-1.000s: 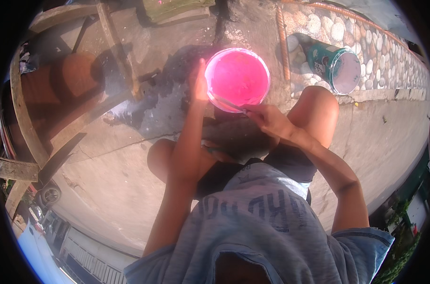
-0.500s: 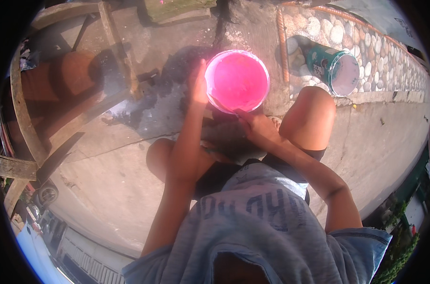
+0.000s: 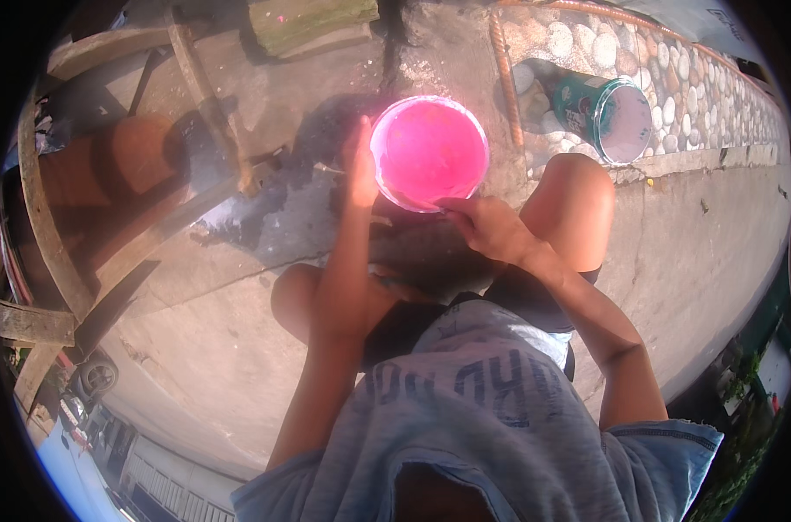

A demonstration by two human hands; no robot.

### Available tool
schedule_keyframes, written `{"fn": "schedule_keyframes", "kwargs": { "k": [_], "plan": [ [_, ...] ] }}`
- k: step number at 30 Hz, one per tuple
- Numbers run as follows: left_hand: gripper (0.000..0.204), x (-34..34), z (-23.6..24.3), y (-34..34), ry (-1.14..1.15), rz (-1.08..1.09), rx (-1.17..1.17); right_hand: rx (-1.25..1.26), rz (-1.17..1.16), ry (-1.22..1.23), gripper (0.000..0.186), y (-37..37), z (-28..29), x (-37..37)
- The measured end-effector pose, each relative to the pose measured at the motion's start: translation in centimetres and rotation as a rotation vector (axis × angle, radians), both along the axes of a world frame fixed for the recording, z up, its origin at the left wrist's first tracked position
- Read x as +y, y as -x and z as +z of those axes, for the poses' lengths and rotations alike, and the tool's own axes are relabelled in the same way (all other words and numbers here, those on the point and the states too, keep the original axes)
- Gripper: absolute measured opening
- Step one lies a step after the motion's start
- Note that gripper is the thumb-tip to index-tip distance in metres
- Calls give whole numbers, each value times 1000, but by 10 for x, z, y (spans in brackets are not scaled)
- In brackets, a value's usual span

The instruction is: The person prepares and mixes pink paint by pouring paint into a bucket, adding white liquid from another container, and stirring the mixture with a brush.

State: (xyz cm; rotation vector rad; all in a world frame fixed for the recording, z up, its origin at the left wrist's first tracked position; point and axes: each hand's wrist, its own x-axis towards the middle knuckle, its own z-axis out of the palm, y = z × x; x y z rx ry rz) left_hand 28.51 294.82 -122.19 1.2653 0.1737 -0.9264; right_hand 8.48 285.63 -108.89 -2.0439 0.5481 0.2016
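A round, bright pink bucket [image 3: 433, 150] with a pale, scuffed rim is held in front of my bent knees, its opening facing me. My left hand [image 3: 361, 165] lies along its left wall, fingers pointing away from me and curved against the side. At the near right edge, my right hand [image 3: 493, 228] is closed, with thumb and fingertips at the rim. Whether these fingers also hold something small cannot be seen. Strong light washes out the bucket's inside, and its underside is hidden.
A dark green pail [image 3: 602, 117] with a whitish inside lies tipped on pebbled paving [image 3: 665, 61] at the right. Wooden frame pieces [image 3: 206, 87] stand at the left. A mossy block [image 3: 313, 24] lies at the far side. Wet patches mark the concrete [image 3: 265, 209].
The bucket and both hands sit in nearly the same place. My right hand has turned slightly, its back now showing more. The whole view has shifted a little.
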Motion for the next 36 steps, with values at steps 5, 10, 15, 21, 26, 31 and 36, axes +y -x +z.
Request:
{"fn": "schedule_keyframes", "kwargs": {
  "k": [5,10,15,21,26,31,36],
  "plan": [
    [44,3,-2,0,-19,-16,39,112,-57,36,27,-15,5,28],
    [55,3,-4,-1,-149,-22,75,382,-50,-10,31,-26,5,49],
    [57,-4,7,3,-121,-30,84,114,-368,-94,27,-21,-6,58],
    [68,-8,14,6,-110,-39,16,92,-526,-325,26,-22,-23,53],
    [82,-6,5,3,-38,46,102,109,-311,-2,27,-6,-3,33],
    [85,-6,6,2,58,30,152,175,-124,63,31,10,17,30],
    [85,-7,11,7,34,60,159,109,-263,-86,34,-1,9,52]
  ]
}}
